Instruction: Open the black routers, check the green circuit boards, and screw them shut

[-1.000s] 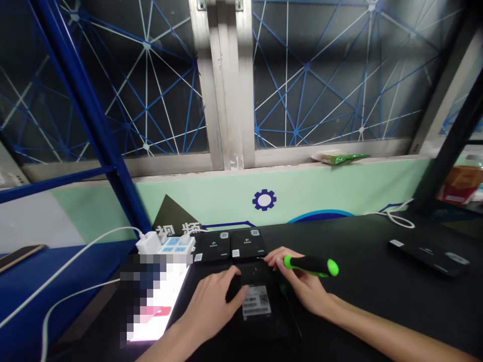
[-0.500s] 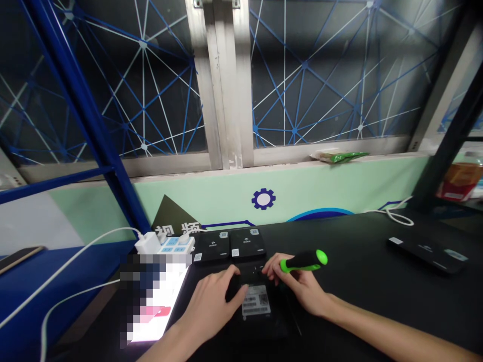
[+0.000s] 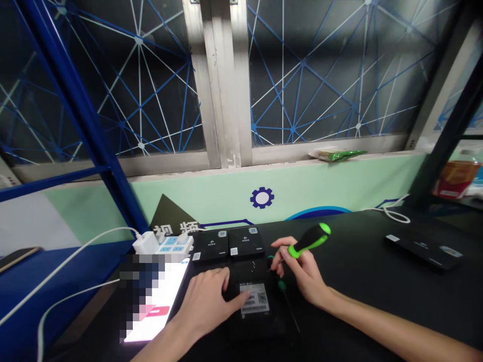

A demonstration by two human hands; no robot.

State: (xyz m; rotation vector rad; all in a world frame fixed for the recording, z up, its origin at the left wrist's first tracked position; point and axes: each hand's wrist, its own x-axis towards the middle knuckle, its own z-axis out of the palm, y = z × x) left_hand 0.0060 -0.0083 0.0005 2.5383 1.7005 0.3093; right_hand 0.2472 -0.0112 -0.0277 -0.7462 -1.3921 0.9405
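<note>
My left hand point(image 3: 207, 304) lies flat with its fingers spread on a small black box point(image 3: 253, 306) that has a white label with a code on top. My right hand point(image 3: 302, 274) grips a screwdriver point(image 3: 307, 240) with a black and green handle, tilted so the handle points up and right and the tip meets the box's far right part. A second thin tool point(image 3: 289, 304) with a green end lies on the black table just right of the box.
Two more black boxes point(image 3: 226, 245) sit side by side behind the one I hold. A white power strip point(image 3: 166, 244) with a plugged charger and a lit tablet point(image 3: 154, 301) lie at left. A flat black device point(image 3: 422, 247) rests at far right. White cables trail off left.
My right hand has tipped the screwdriver from lying level to pointing down at the box, the handle rising. My left hand has slid slightly forward over the box.
</note>
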